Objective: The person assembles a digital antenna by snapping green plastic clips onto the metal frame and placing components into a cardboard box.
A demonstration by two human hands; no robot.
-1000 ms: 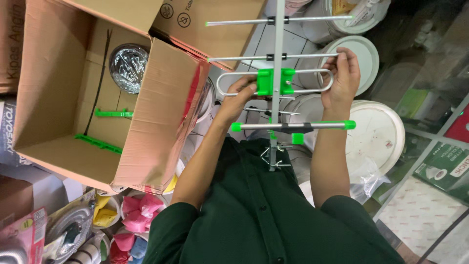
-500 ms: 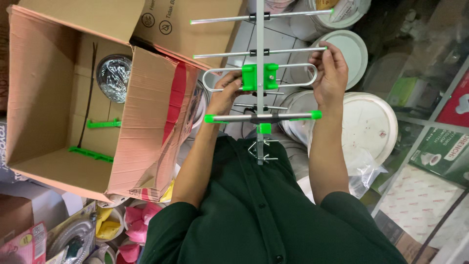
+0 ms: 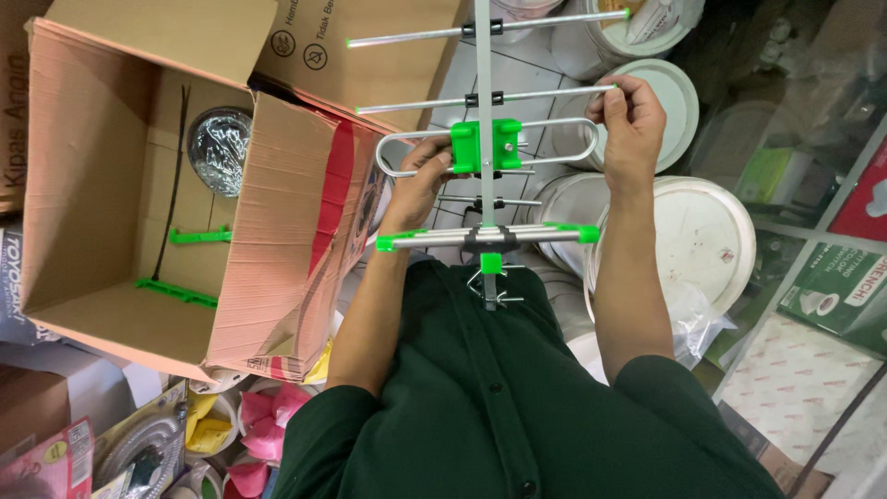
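I hold a metal rod antenna point(image 3: 483, 65) upright in front of my dark green shirt. It has a long central boom, several thin cross rods with green tips, a bent wire loop and a green plastic bracket point(image 3: 485, 146). My left hand point(image 3: 420, 180) grips the left side of the loop just beside the bracket. My right hand point(image 3: 630, 120) pinches the right end of a cross rod, right above the loop's right bend. A thicker cross bar with green end caps point(image 3: 490, 236) sits below both hands.
An open cardboard box point(image 3: 277, 240) stands at the left, holding green plastic strips point(image 3: 199, 236), a black cable and a shiny foil-wrapped round part point(image 3: 220, 146). White lidded buckets point(image 3: 711, 231) crowd the floor at the right, next to a green carton point(image 3: 845, 291). Pink and yellow goods point(image 3: 263, 430) lie lower left.
The antenna and both hands sit slightly further left in the view. My right fingers have moved from the loop's right end up to the rod tip above it.
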